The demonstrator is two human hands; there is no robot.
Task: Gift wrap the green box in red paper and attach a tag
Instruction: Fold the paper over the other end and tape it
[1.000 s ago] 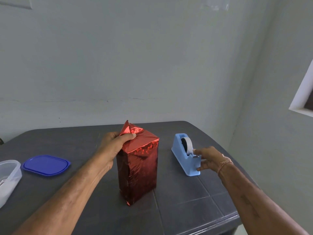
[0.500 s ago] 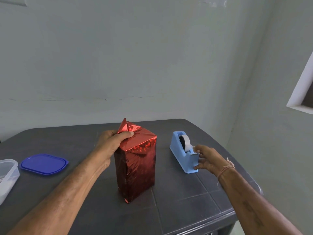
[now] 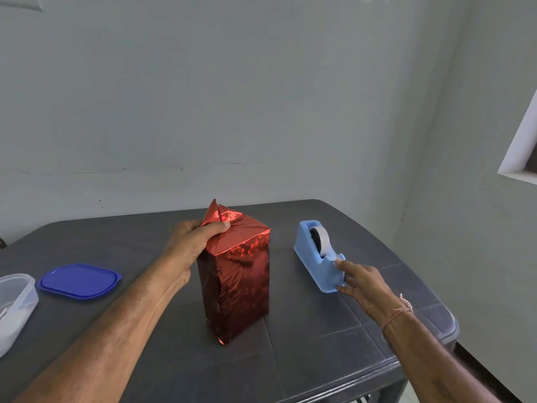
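Head: left hand (image 3: 191, 242) grips red-wrapped box (image 3: 238, 286); right hand (image 3: 366, 289), fingers (image 3: 345, 267) straight, touches tape dispenser (image 3: 312, 251).

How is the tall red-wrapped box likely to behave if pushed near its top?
The wrapped box stands tall on a narrow base, so a high push would probably tip it rather than slide it. It looks glossy, so it is probably slippery to grip. The creased flap above the left hand sticks up loosely, so it is likely thin and floppy.

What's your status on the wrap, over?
Left grip pinches the top flap of the red-wrapped box, box upright on the table. Right grip open, fingertips touching the tape dispenser. Nothing between them.
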